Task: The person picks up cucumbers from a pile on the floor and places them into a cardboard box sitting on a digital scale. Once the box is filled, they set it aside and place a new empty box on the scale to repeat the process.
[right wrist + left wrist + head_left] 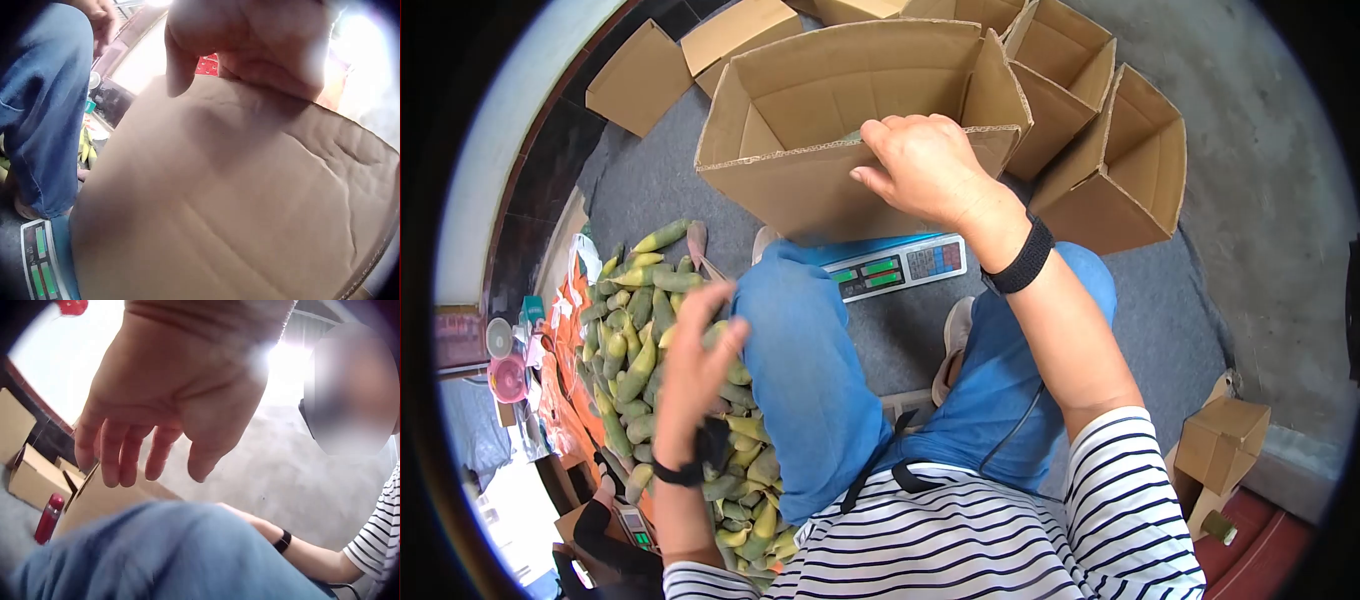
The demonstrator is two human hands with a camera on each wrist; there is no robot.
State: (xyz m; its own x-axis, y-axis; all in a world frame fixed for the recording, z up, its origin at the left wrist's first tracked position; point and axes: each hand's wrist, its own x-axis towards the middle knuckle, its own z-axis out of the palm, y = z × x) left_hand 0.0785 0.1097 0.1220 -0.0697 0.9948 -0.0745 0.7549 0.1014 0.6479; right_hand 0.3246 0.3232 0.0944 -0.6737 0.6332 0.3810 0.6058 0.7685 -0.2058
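An open cardboard box (800,185) stands upright on a digital scale (895,268) in front of the knees. My right hand (930,165) grips the near rim, with its fingers curled over the edge and the thumb on the outer face. The right wrist view shows that hand at the top of the box wall (219,187). My left hand (692,375), blurred in the head view, is beside the left knee, overlapping a heap of green radishes (635,340). Its fingers are loosely spread and hold nothing, as the left wrist view of the left hand (169,406) shows.
More open cardboard boxes (1135,170) stand at the back and right. A red bottle (49,519) is on the floor near the boxes. Orange sheeting (565,340) lies past the radishes. Another person's leg (605,525) and a second scale (636,525) appear at lower left.
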